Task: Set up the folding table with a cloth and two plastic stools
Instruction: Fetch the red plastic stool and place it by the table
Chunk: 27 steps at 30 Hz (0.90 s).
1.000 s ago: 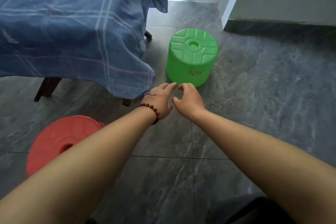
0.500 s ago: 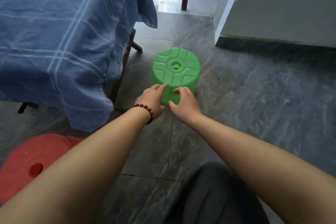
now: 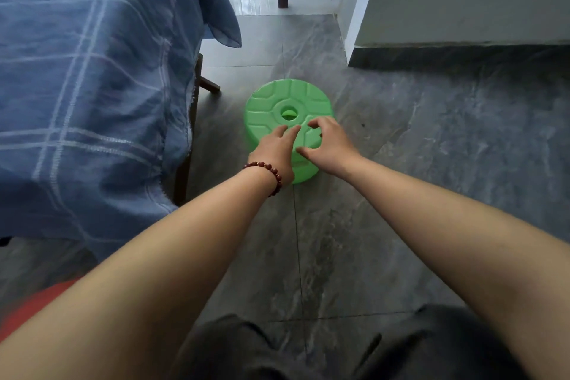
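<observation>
Cloth (image 3: 77,86) is laid. My left grip (image 3: 274,151) and right grip (image 3: 328,145), both apart, hover at the green stool (image 3: 277,102); I judge its placement outstanding.

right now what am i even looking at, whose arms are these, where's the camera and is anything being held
No machine here: these are a person's two bare arms, filmed by one camera worn on their head, looking forward and down. The left hand, with a bead bracelet, and the right hand reach over a green plastic stool on the grey floor. Neither grips anything yet. On the left a blue checked cloth drapes the table; a red stool peeks in at the lower left.
</observation>
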Tool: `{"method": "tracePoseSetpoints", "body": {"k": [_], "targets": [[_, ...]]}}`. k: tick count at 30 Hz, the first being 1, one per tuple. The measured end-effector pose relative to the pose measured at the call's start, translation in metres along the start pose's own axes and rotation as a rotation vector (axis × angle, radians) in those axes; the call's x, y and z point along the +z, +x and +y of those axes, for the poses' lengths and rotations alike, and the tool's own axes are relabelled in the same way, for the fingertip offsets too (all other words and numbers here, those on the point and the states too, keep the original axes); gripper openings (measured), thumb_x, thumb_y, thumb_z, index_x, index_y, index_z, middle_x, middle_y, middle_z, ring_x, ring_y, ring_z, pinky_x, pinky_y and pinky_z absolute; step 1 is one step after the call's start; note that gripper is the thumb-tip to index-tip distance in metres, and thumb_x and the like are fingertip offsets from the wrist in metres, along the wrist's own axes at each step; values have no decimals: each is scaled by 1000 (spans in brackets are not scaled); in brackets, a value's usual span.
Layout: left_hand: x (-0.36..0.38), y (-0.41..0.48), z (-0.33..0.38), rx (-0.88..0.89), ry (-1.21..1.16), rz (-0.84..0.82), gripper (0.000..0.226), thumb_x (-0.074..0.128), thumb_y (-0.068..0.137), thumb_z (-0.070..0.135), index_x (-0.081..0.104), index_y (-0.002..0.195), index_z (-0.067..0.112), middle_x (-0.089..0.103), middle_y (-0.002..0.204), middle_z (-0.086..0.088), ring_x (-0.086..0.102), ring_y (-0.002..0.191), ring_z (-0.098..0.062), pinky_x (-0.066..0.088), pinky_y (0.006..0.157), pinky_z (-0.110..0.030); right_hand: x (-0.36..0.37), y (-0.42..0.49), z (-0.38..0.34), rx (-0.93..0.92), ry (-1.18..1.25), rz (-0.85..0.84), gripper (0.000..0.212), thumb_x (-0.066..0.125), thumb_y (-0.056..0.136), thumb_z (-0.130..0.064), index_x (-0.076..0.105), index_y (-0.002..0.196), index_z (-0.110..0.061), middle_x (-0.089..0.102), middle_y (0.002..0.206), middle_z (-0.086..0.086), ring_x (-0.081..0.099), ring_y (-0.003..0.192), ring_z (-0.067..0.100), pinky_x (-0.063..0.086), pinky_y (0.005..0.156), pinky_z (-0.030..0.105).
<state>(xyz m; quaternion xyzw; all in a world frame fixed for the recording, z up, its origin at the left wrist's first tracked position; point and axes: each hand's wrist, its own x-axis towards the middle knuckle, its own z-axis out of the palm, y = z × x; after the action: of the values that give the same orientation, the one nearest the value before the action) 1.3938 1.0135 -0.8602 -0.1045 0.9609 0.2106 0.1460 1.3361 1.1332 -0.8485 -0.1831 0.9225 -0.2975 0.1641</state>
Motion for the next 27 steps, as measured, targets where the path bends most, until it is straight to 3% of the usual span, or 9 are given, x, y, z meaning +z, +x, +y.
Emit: {"method": "tracePoseSetpoints", "body": {"k": [6, 9, 13, 19, 23, 27], "targets": [[18, 35, -7, -17, 14, 23, 96, 68, 72, 8, 13, 148, 28, 18, 154, -1, 26, 139, -24, 44, 100, -47, 6, 33, 13, 32, 53, 39, 53, 71, 79, -20, 50, 127, -10, 48, 133, 5, 51, 118, 20, 41, 97, 27], [29, 55, -6, -23, 37, 31, 96, 75, 73, 20, 14, 148, 26, 19, 154, -2, 24, 139, -25, 40, 104, -48, 13, 51, 28, 2, 30, 14, 53, 67, 79, -14, 48, 129, -11, 48, 134, 4, 50, 119, 20, 39, 94, 24], [37, 73, -6, -34, 107, 48, 97, 78, 71, 33, 18, 148, 24, 18, 155, -2, 22, 140, -26, 34, 109, -46, 18, 75, 43, -80, -96, -76, 65, 59, 76, -4, 41, 137, -11, 42, 141, 6, 38, 132, 23, 32, 108, 26], [54, 83, -7, -204, 125, -64, 95, 72, 77, 37, 9, 149, 36, -5, 158, 4, -2, 145, -32, 19, 110, -63, 31, 87, 59, -190, -329, -337, 92, 68, 76, -19, 14, 151, -22, 10, 159, -3, 2, 147, 23, 11, 119, 43], [64, 81, -11, -199, 148, -1, 91, 69, 82, 33, 6, 148, 37, -6, 158, 6, -4, 145, -32, 24, 107, -64, 42, 90, 69, -222, -438, -327, 102, 75, 75, -30, 7, 151, -27, -3, 160, -7, -7, 147, 23, -1, 117, 53], [69, 83, -15, -185, 181, 36, 91, 68, 82, 35, 6, 148, 38, -4, 158, 7, -2, 145, -32, 28, 106, -63, 47, 93, 73, -240, -450, -301, 103, 74, 76, -38, 5, 151, -30, -7, 160, -9, -9, 147, 22, -2, 112, 63]]}}
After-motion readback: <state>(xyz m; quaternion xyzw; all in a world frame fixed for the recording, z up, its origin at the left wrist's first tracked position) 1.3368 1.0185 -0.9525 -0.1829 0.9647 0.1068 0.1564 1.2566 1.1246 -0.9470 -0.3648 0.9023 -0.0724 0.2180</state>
